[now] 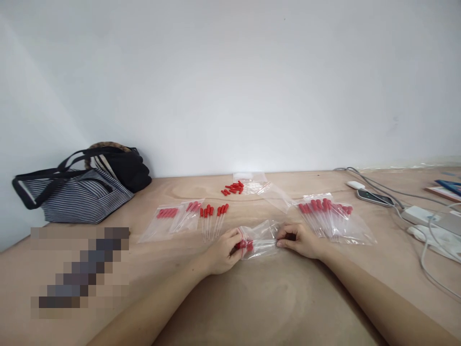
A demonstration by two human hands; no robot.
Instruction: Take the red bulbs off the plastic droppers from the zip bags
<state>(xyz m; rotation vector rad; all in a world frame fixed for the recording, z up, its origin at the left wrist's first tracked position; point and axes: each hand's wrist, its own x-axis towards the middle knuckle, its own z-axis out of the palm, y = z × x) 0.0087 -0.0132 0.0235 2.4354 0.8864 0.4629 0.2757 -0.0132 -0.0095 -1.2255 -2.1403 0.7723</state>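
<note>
A clear zip bag [265, 231] with red-bulbed droppers [249, 246] inside lies sideways between my hands, above the front middle of the table. My left hand [225, 252] is closed round the red-striped zip end, beside the red bulbs. At the other end, my right hand [301, 240] pinches the bag near the thin dropper tips. Several loose droppers [211, 211] with red bulbs lie on the table just beyond my left hand. To the right of my right hand, filled bags of droppers [320, 214] overlap one another.
Two filled dropper bags [166, 221] lie at left. Loose red bulbs [236, 188] and glass tubes [255, 187] rest on plastic at the back. A striped bag [86, 197] stands far left, near a blurred-out dark object [86, 266]. Cables [425, 254] and a phone [375, 197] lie right.
</note>
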